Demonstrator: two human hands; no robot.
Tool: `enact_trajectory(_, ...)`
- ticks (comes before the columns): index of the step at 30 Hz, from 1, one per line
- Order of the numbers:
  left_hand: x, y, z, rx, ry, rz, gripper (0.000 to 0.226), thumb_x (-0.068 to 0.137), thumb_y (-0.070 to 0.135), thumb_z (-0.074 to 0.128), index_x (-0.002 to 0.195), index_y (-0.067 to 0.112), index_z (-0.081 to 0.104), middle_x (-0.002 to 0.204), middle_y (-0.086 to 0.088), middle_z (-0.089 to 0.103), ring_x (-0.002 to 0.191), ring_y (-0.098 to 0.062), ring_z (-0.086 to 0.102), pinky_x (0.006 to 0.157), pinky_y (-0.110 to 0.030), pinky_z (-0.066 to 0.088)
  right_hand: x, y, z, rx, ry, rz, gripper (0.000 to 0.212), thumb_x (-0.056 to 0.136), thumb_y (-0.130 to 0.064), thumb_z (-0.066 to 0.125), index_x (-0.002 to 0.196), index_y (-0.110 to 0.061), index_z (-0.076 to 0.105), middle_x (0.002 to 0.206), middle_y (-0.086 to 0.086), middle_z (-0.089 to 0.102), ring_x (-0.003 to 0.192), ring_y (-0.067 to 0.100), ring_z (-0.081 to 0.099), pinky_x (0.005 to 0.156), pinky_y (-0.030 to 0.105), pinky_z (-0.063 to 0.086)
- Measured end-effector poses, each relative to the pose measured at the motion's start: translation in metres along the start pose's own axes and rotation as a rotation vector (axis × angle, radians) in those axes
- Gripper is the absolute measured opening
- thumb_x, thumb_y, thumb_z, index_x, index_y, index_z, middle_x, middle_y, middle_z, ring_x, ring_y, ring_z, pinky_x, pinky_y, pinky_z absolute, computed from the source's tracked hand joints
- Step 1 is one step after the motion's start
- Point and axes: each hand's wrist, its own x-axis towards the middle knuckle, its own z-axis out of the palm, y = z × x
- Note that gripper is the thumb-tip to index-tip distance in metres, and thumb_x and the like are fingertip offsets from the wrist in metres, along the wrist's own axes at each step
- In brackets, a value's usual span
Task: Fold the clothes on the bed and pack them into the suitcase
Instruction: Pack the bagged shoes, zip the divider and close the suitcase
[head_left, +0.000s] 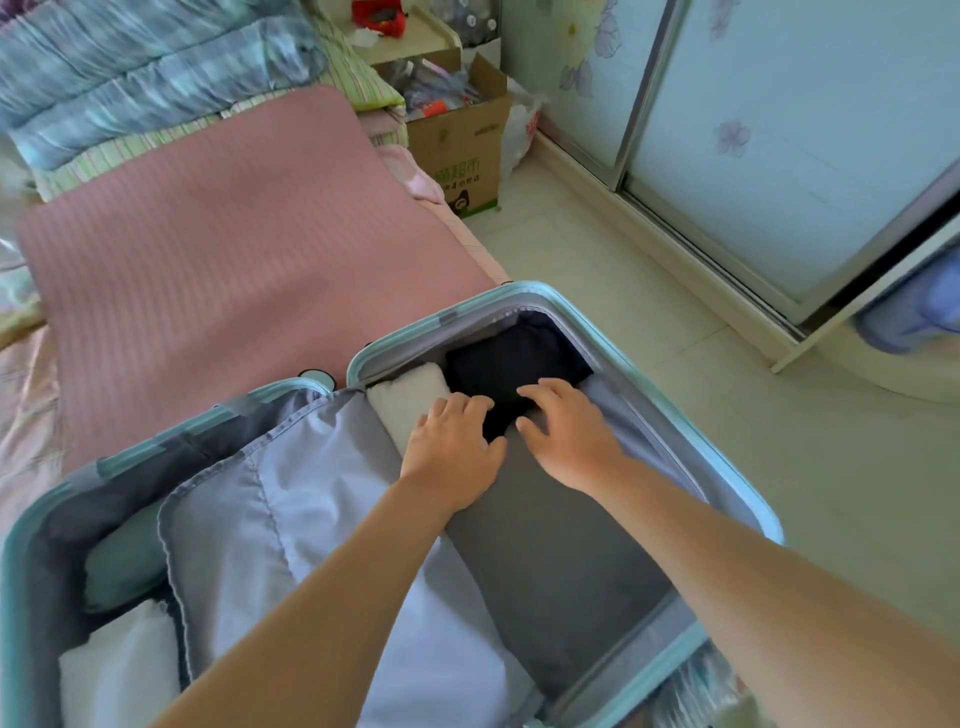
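1. Now we see the suitcase (431, 317), pale blue and lying open on the bed, its two halves spread side by side.
2. In the right half a folded black garment (509, 358) sits at the far end, with a rolled white garment (410, 400) just beside it on the left and a flat grey garment (561, 571) filling the near part.
3. Our left hand (452, 452) rests where the white, black and grey pieces meet. Its fingers (467, 405) are relaxed and only gently bent, lying on the black garment's near edge without gripping it.
4. Our right hand (566, 436) lies just beside the left. Its fingers (550, 389) are spread and released, pressing down on the black garment, the thumb pointing toward the left hand.
5. In the left half a grey divider flap (322, 519) covers most of the contents. A green garment (124, 561) and a white folded piece (119, 670) show at its left edge.
6. Beyond the suitcase a pink striped mat (234, 249) covers the bed, with a blue quilt (145, 78) folded at the far end.
7. On the floor (623, 270) to the right stands a cardboard box (462, 140), near a sliding wardrobe door (779, 156) patterned with flowers.
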Motion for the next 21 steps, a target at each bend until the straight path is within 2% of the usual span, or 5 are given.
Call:
enact_trajectory(7, -0.115, 0.073, 0.031, -0.282, -0.005, 0.165, 0.018, 0.092, 0.022, 0.054, 0.109, 0.023, 0.057, 0.102, 0.009, 0.058, 0.092, -0.014, 0.057, 0.081, -0.034, 0.048, -0.161, 0.026, -0.019, 0.084, 0.185, 0.044, 0.019, 0.094, -0.019, 0.06, 0.111, -0.023, 0.068, 0.108, -0.008, 0.06, 0.089, 0.009, 0.058, 0.079, 0.03, 0.051)
enact_trajectory(11, -0.184, 0.103, 0.062, -0.339, -0.085, 0.243, 0.012, 0.09, 0.021, 0.055, 0.099, 0.021, 0.062, 0.095, 0.003, 0.063, 0.087, -0.022, 0.06, 0.078, -0.037, 0.049, -0.254, 0.031, -0.015, 0.041, 0.155, 0.189, 0.014, 0.083, -0.014, 0.062, 0.091, -0.025, 0.067, 0.092, -0.012, 0.057, 0.09, 0.016, 0.062, 0.074, 0.029, 0.046)
enact_trajectory(15, -0.232, 0.122, 0.092, -0.176, -0.306, 0.311, 0.029, 0.09, 0.032, 0.056, 0.117, 0.022, 0.056, 0.115, 0.004, 0.058, 0.104, -0.02, 0.058, 0.09, -0.037, 0.048, -0.332, 0.035, 0.016, -0.054, 0.121, 0.36, 0.054, 0.069, -0.032, 0.067, 0.123, -0.025, 0.059, 0.124, 0.0, 0.051, 0.118, 0.027, 0.05, 0.094, 0.035, 0.041)
enact_trajectory(18, -0.246, 0.13, 0.112, -0.027, -0.44, 0.183, 0.044, 0.083, 0.042, 0.051, 0.122, 0.021, 0.049, 0.117, 0.0, 0.059, 0.108, -0.024, 0.059, 0.088, -0.036, 0.05, -0.358, 0.033, 0.043, 0.288, 0.024, 0.683, 0.083, 0.078, -0.037, 0.063, 0.152, -0.025, 0.027, 0.142, 0.004, 0.031, 0.135, 0.027, 0.032, 0.108, 0.04, 0.037)
enact_trajectory(21, -0.246, 0.136, 0.122, -0.065, -0.505, 0.039, 0.031, 0.08, 0.034, 0.048, 0.105, 0.017, 0.058, 0.104, -0.002, 0.066, 0.091, -0.022, 0.062, 0.075, -0.032, 0.052, -0.36, 0.031, 0.056, 0.522, 0.133, 0.874, 0.072, 0.082, -0.022, 0.066, 0.146, -0.021, 0.032, 0.129, 0.008, 0.042, 0.117, 0.033, 0.051, 0.087, 0.039, 0.05)
